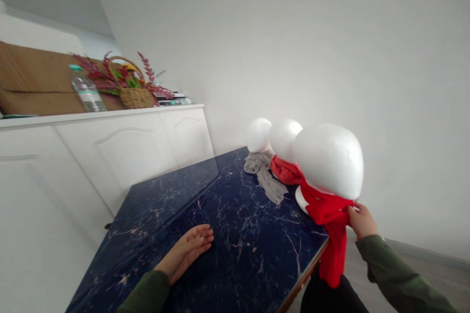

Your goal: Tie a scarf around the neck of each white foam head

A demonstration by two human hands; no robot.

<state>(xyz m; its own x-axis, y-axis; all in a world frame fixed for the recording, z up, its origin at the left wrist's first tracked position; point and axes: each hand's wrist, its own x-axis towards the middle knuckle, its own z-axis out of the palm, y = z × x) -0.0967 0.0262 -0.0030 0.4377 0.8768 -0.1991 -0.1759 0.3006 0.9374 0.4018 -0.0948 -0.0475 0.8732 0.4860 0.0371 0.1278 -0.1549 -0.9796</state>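
A bright red scarf (323, 208) is wound round the neck of the nearest white foam mannequin head (330, 159), one end hanging over the table's edge. My right hand (362, 220) pinches that scarf at the side of the neck. Over the blue marbled table (235, 234) is my left hand (189, 250), its fingers stretched out and holding nothing. Behind stand two more foam heads: the middle head (285, 139) wears a coral-red scarf (286, 171), and the far head (259, 134) has a grey scarf (266, 176) trailing onto the tabletop.
Along the left runs a white cabinet (128, 149). On it are a plastic bottle (88, 90), a wicker basket (136, 98) of artificial flowers and a brown cardboard box (36, 80). A plain wall (257, 39) rises behind the heads. The table's edge lies close to my right.
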